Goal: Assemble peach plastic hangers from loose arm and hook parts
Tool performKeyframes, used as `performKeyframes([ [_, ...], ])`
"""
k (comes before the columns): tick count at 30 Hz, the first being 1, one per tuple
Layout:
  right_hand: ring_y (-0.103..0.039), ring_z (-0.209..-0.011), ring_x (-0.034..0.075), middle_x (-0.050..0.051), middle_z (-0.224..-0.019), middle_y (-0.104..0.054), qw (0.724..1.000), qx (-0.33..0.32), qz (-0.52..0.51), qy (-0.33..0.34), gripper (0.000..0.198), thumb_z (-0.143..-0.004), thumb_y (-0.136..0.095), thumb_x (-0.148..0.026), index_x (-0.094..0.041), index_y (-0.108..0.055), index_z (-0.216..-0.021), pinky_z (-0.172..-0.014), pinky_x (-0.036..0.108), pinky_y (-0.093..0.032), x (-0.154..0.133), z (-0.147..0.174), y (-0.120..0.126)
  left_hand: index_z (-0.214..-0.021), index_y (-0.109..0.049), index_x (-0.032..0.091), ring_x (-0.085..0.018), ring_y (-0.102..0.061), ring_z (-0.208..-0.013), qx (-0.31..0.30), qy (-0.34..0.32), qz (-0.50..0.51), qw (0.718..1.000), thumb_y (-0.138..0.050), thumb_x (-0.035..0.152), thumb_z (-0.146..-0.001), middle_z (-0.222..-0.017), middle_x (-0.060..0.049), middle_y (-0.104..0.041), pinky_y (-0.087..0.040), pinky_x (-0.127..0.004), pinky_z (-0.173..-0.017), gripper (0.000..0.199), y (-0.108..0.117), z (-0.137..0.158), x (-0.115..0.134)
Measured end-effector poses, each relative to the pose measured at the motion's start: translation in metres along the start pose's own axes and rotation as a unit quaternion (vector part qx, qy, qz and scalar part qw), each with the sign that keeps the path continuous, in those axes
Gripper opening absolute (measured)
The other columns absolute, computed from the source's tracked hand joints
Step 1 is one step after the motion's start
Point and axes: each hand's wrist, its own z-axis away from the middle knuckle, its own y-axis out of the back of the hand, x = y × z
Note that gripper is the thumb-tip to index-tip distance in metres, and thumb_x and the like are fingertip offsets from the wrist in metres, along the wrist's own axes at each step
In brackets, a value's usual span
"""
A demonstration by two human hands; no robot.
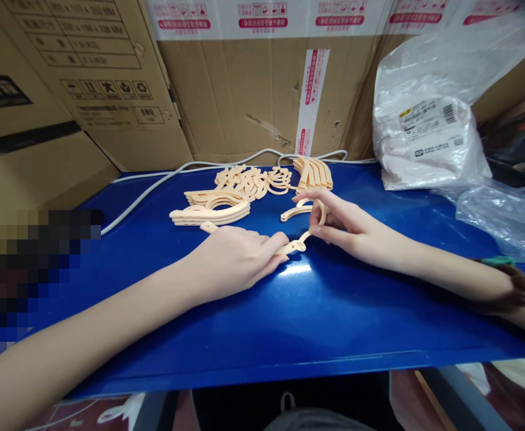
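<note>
My left hand is closed around a cream plastic hanger arm, whose other end sticks out past the knuckles. Between the thumb and fingers of my right hand is a curved cream hanger hook. The hook's lower end meets the tip of the arm; whether they are joined I cannot tell. Just behind my right fingers lies a loose curved hanger arm, partly covered by them. A stack of hanger arms sits behind my left hand.
Farther back on the blue table are a pile of hooks and a bundle of curved arms. A white cable runs along the rear. Cardboard boxes wall the back and left; a plastic bag stands right.
</note>
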Motion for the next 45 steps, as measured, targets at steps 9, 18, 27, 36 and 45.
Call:
performKeyframes([
  [9, -0.05, -0.07, 0.013, -0.002, -0.083, -0.048, 1.0, -0.003, -0.014, -0.01, 0.046, -0.088, -0.053, -0.024, -0.021, -0.039, -0.132, -0.062, 0.028, -0.04, -0.002, 0.001, -0.003, -0.1, -0.061, 0.016, -0.019, -0.067, -0.057, -0.004, 0.004, 0.0, 1.0, -0.029, 0.036, -0.103, -0.066, -0.003, -0.067, -0.034, -0.026, -0.048, 0.037, 0.001, 0.0, -0.001],
  [18, -0.048, -0.067, 0.013, -0.002, -0.085, -0.049, 0.999, -0.004, -0.038, -0.019, 0.047, -0.087, -0.055, -0.026, -0.024, -0.038, -0.131, -0.058, 0.028, -0.038, -0.003, 0.002, -0.003, -0.099, -0.06, 0.016, -0.018, -0.067, -0.058, -0.019, 0.007, 0.002, 1.0, -0.033, 0.033, -0.102, -0.066, -0.002, -0.067, -0.035, -0.024, -0.049, 0.032, 0.001, 0.0, 0.0],
  [27, -0.05, -0.069, 0.013, -0.002, -0.085, -0.05, 0.998, -0.01, -0.055, -0.016, 0.05, -0.086, -0.056, -0.023, -0.024, -0.037, -0.132, -0.062, 0.029, -0.042, 0.001, 0.002, -0.007, -0.102, -0.058, 0.017, -0.018, -0.065, -0.055, -0.025, 0.019, 0.002, 0.999, -0.033, 0.031, -0.101, -0.065, 0.0, -0.066, -0.032, -0.025, -0.047, 0.029, 0.003, -0.001, 0.001],
  [36, -0.051, -0.07, 0.013, -0.001, -0.084, -0.051, 0.999, -0.007, -0.046, -0.014, 0.05, -0.088, -0.057, -0.029, -0.023, -0.039, -0.134, -0.06, 0.028, -0.042, -0.003, 0.001, -0.005, -0.102, -0.058, 0.019, -0.017, -0.064, -0.055, -0.046, 0.044, 0.011, 0.998, -0.036, 0.031, -0.1, -0.066, 0.0, -0.066, -0.03, -0.024, -0.047, 0.025, 0.006, -0.003, 0.003],
  [45, -0.057, -0.076, 0.016, 0.001, -0.085, -0.058, 1.0, 0.009, -0.024, 0.008, 0.047, -0.091, -0.054, -0.032, -0.021, -0.043, -0.135, -0.071, 0.032, -0.048, -0.003, -0.002, 0.008, -0.115, -0.052, 0.022, -0.019, -0.067, -0.068, -0.155, 0.146, 0.159, 0.964, -0.039, 0.029, -0.098, -0.078, 0.0, -0.07, -0.04, -0.026, -0.056, 0.023, 0.021, -0.016, 0.006],
])
